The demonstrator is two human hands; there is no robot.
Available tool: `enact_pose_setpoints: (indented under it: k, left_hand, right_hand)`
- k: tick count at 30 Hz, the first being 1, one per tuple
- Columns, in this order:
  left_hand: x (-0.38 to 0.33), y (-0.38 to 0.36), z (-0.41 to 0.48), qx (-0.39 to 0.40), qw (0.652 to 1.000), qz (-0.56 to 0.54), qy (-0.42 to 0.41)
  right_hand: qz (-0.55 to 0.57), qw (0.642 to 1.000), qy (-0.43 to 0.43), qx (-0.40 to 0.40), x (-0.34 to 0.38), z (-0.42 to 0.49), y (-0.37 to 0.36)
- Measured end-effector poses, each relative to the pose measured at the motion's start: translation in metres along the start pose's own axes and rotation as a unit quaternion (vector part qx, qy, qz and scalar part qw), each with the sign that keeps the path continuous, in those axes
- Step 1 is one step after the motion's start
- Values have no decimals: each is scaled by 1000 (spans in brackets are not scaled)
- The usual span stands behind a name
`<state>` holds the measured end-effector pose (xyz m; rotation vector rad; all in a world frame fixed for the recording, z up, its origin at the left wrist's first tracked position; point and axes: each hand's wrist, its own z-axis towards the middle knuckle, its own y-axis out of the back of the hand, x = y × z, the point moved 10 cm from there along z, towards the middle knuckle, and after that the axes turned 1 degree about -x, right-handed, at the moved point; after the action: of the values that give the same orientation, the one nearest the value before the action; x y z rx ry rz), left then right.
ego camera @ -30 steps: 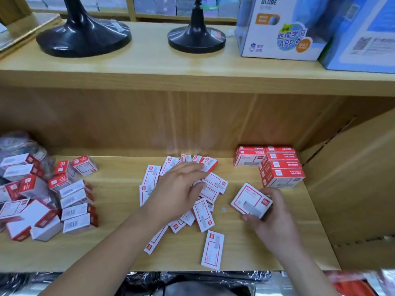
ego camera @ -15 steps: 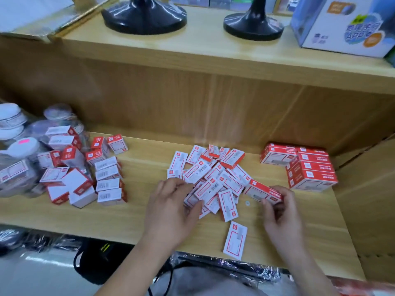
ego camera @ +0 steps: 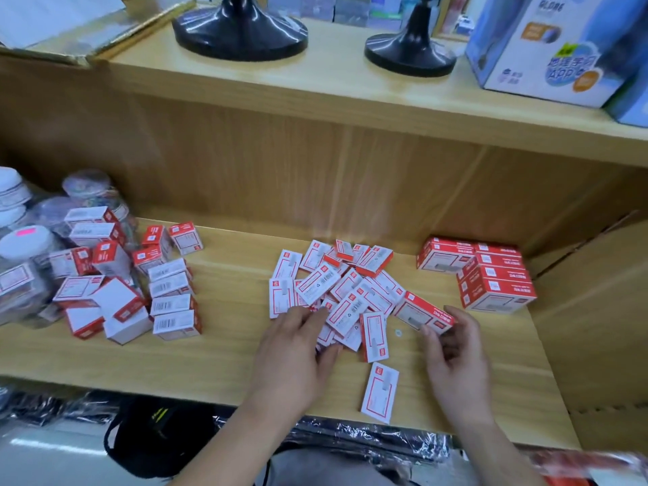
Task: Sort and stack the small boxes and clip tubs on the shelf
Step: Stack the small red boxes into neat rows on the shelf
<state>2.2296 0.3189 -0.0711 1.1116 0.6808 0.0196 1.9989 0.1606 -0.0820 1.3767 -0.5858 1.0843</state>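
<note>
A loose heap of small red-and-white boxes point(ego camera: 336, 289) lies mid-shelf. My left hand point(ego camera: 294, 352) rests at the heap's near left edge, its fingers over some boxes and partly hiding them. My right hand point(ego camera: 452, 349) pinches one red-and-white box point(ego camera: 422, 312) at the heap's right side, just above the shelf. A neat stack of red boxes point(ego camera: 491, 275) stands at the back right. Another jumble of boxes point(ego camera: 133, 289) lies at the left beside clear clip tubs point(ego camera: 24, 261) with white lids. One box point(ego camera: 380, 392) lies alone near the front edge.
The wooden shelf point(ego camera: 228, 345) has a back wall and a right side panel point(ego camera: 596, 310). The upper shelf holds two black stand bases point(ego camera: 240, 26) and a blue globe carton point(ego camera: 540, 47). A tiny white ring point(ego camera: 398, 333) lies by the heap.
My left hand has drawn back from the heap's middle to its near left edge. The box in my right hand has tipped from face-up to edge-on. The view shifted left, revealing the tubs.
</note>
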Motion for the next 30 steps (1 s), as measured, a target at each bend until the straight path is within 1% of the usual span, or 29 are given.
enact_pose_setpoints:
  k: [4, 7, 11, 17, 19, 21, 23, 26, 30]
  left_hand:
    - [8, 7, -2, 8, 1000, 18, 14]
    - [9, 15, -3, -11, 999, -36, 4]
    - [9, 29, -1, -56, 994, -89, -6]
    - [3, 27, -1, -42, 998, -27, -33]
    - [-5, 33, -3, -62, 997, -37, -36]
    - [-21, 37, -4, -79, 992, -77, -56]
    - [-35, 31, -3, -65, 989, -112, -73]
    - [-51, 20, 12, -26, 988, -121, -92]
    - [-96, -4, 49, 82, 983, -58, -152]
  right_hand:
    - [-13, 1000, -13, -8, -3, 0, 2]
    - [-17, 1000, -7, -14, -1, 0, 3]
    - [-22, 1000, -13, -14, 1, -2, 1]
    - [-29, 999, -16, -9, 2, -2, 0]
    - [-16, 1000, -17, -7, 3, -2, 0]
    - [11, 999, -30, -4, 0, -1, 0]
    - [57, 997, -60, -8, -6, 2, 1]
    - [122, 988, -96, -2, -10, 6, 4]
    - [143, 986, -89, 6, -4, 14, 10]
